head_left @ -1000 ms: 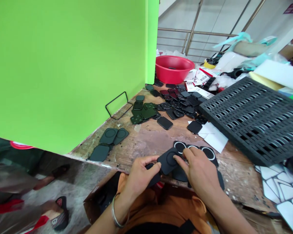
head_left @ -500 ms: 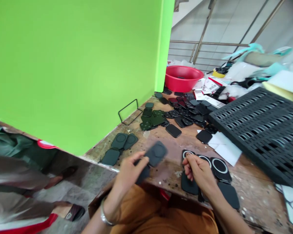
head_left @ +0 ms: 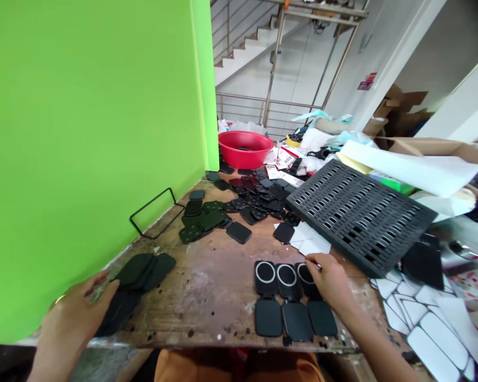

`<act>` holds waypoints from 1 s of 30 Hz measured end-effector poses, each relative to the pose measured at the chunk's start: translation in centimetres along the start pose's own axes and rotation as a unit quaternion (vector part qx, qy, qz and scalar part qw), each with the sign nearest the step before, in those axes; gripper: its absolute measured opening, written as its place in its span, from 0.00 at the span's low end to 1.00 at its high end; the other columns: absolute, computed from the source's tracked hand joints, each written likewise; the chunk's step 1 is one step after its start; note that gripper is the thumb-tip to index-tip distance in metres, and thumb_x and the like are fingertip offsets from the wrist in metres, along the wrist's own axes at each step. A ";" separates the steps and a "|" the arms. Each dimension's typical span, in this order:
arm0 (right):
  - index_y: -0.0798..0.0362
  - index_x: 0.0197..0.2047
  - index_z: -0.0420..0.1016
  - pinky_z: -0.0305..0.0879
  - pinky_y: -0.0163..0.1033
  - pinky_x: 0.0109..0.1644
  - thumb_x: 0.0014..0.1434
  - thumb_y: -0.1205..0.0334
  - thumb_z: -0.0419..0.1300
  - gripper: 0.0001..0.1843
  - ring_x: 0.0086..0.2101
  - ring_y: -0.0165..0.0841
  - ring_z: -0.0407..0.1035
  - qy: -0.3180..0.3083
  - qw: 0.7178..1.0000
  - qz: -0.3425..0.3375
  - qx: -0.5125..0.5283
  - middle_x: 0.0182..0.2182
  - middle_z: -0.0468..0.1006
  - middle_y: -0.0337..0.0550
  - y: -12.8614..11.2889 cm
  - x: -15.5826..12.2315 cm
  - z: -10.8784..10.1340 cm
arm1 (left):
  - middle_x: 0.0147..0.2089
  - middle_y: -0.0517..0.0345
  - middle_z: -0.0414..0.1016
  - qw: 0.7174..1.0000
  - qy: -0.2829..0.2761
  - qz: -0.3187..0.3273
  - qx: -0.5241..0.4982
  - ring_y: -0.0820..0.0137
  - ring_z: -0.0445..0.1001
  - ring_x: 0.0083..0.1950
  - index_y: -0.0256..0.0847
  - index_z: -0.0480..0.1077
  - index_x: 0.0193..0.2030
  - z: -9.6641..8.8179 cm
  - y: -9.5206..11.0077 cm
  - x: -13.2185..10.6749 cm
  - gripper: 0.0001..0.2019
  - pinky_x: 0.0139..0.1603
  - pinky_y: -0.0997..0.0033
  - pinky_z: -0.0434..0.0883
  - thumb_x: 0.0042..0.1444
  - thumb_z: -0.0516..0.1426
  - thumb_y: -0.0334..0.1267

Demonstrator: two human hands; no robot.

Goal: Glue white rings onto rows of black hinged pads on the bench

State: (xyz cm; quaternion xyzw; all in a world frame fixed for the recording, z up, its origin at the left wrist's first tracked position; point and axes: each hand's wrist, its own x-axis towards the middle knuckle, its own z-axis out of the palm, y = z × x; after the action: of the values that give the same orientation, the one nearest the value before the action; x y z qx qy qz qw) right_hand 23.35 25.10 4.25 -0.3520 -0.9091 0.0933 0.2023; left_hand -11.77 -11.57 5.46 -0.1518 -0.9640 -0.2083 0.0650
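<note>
My left hand point(head_left: 77, 307) is at the left end of the bench, thumb and fingers apart, beside a pile of dark folding charger pads point(head_left: 143, 273); its fingertips are by the pile's edge. My right hand point(head_left: 329, 278) has its fingertips pinched together over the rightmost of three dark hinged pads, at its white ring point(head_left: 305, 273). Whatever is between those fingertips is too small to make out. The other two hinged pads lie unfolded beside it, a left pad point(head_left: 267, 318) and a middle pad point(head_left: 297, 321), each with a white ring on its upper half.
Loose dark pads point(head_left: 250, 199) are heaped farther back, before a red basin point(head_left: 246, 151). A black slotted tray point(head_left: 354, 212) lies at right, with white sheets point(head_left: 438, 339) nearby. A bent wire stand point(head_left: 155, 212) leans by the green panel point(head_left: 103, 132).
My left hand has moved left to the pile and let go of the dark pad it held. My right hand has shifted from the leftmost ring to the rightmost. The view has turned right.
</note>
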 end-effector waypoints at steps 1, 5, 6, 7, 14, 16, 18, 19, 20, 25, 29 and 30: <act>0.55 0.37 0.77 0.66 0.41 0.46 0.61 0.64 0.51 0.12 0.40 0.38 0.72 -0.007 0.999 -0.002 -0.041 0.36 0.80 0.49 0.9 0.7 0.0 | 0.30 0.59 0.80 1.000 -0.007 -0.001 0.023 0.61 0.77 0.31 0.47 0.76 0.42 0.0 0.4 -0.1 0.16 0.31 0.68 0.71 0.52 0.55 0.51; 0.58 0.38 0.77 0.64 0.42 0.44 0.60 0.63 0.54 0.11 0.42 0.42 0.73 -0.048 0.992 0.018 -0.115 0.36 0.80 0.55 2.4 3.1 0.2 | 0.49 0.50 0.76 0.998 0.016 0.055 0.017 0.58 0.76 0.42 0.44 0.72 0.50 -0.2 3.2 -1.5 0.22 0.48 0.57 0.71 0.55 0.50 0.53; 0.59 0.38 0.77 0.64 0.42 0.42 0.60 0.61 0.56 0.11 0.40 0.43 0.73 -0.060 0.989 0.028 -0.133 0.35 0.80 0.56 2.5 3.5 0.3 | 0.51 0.51 0.76 0.997 0.013 0.069 -0.007 0.60 0.76 0.40 0.44 0.72 0.50 -0.1 4.0 -1.9 0.22 0.48 0.58 0.72 0.55 0.51 0.53; 0.60 0.38 0.76 0.64 0.42 0.40 0.59 0.59 0.58 0.12 0.37 0.44 0.74 -0.072 0.985 0.038 -0.149 0.33 0.80 0.57 2.4 3.8 0.3 | 0.51 0.52 0.76 0.996 0.011 0.083 -0.034 0.61 0.76 0.39 0.45 0.72 0.49 0.0 4.9 -2.4 0.21 0.47 0.59 0.72 0.54 0.52 0.52; 0.60 0.36 0.75 0.61 0.40 0.33 0.60 0.58 0.58 0.12 0.33 0.46 0.76 -0.141 0.969 0.022 -0.199 0.29 0.80 0.60 2.3 4.3 0.1 | 0.48 0.51 0.78 0.957 -0.090 0.222 -0.164 0.58 0.74 0.51 0.43 0.75 0.45 3.2 11.1 -7.1 0.18 0.55 0.56 0.68 0.57 0.52 0.50; 0.59 0.35 0.74 0.61 0.39 0.33 0.60 0.58 0.58 0.12 0.33 0.45 0.76 -0.145 0.969 0.007 -0.201 0.30 0.80 0.58 2.4 4.2 0.0 | 0.48 0.52 0.77 0.945 -0.138 0.234 -0.180 0.59 0.74 0.51 0.44 0.74 0.47 4.2 12.8 -8.4 0.17 0.56 0.56 0.68 0.58 0.52 0.48; 0.57 0.34 0.74 0.60 0.37 0.32 0.61 0.60 0.56 0.10 0.32 0.41 0.76 -0.140 0.969 0.000 -0.201 0.29 0.80 0.55 2.6 4.2 -0.1 | 0.49 0.51 0.77 0.934 -0.172 0.242 -0.196 0.60 0.73 0.52 0.44 0.74 0.48 4.8 14.3 -9.5 0.16 0.56 0.55 0.68 0.59 0.52 0.47; 0.57 0.34 0.73 0.59 0.36 0.32 0.62 0.62 0.55 0.09 0.30 0.39 0.76 -0.133 0.970 0.001 -0.202 0.28 0.80 0.53 2.8 4.2 -0.2 | 0.50 0.51 0.76 0.931 -0.181 0.244 -0.204 0.60 0.73 0.52 0.44 0.74 0.49 5.0 14.9 -9.9 0.16 0.57 0.55 0.68 0.60 0.52 0.46; 0.56 0.34 0.73 0.58 0.36 0.31 0.62 0.63 0.53 0.10 0.29 0.38 0.75 -0.123 0.972 0.006 -0.202 0.27 0.79 0.51 2.9 4.2 -0.3 | 0.50 0.51 0.76 0.928 -0.187 0.243 -0.211 0.60 0.73 0.53 0.44 0.74 0.49 5.2 15.4 -10.2 0.16 0.57 0.55 0.68 0.60 0.52 0.46; 0.58 0.39 0.73 0.61 0.38 0.35 0.67 0.62 0.43 0.18 0.33 0.39 0.74 0.016 0.982 0.033 -0.187 0.31 0.79 0.54 2.3 3.4 -1.5 | 0.50 0.53 0.77 0.913 -0.242 0.206 -0.257 0.61 0.73 0.53 0.46 0.74 0.48 4.9 16.6 -11.1 0.15 0.58 0.57 0.68 0.59 0.53 0.46; 0.58 0.45 0.74 0.64 0.40 0.45 0.66 0.60 0.46 0.18 0.40 0.39 0.73 0.215 0.976 0.017 0.027 0.39 0.79 0.54 -1.2 1.8 -3.0 | 0.50 0.54 0.77 0.889 -0.285 0.149 -0.326 0.61 0.73 0.53 0.46 0.75 0.47 4.3 16.9 -11.4 0.14 0.59 0.59 0.67 0.59 0.55 0.47; 0.57 0.46 0.74 0.65 0.40 0.45 0.66 0.59 0.47 0.17 0.40 0.38 0.73 0.209 0.973 0.023 0.090 0.40 0.79 0.53 -2.3 1.4 -3.3 | 0.51 0.54 0.76 0.881 -0.289 0.136 -0.349 0.61 0.72 0.54 0.46 0.74 0.48 4.1 17.0 -11.5 0.15 0.60 0.59 0.66 0.58 0.56 0.47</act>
State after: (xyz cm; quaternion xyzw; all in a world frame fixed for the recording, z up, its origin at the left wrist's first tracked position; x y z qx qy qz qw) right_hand 22.41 24.45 8.38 -0.3646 -0.8263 0.1032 0.4167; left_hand 4.29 1.86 6.04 -0.3482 -0.7746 -0.4670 -0.2464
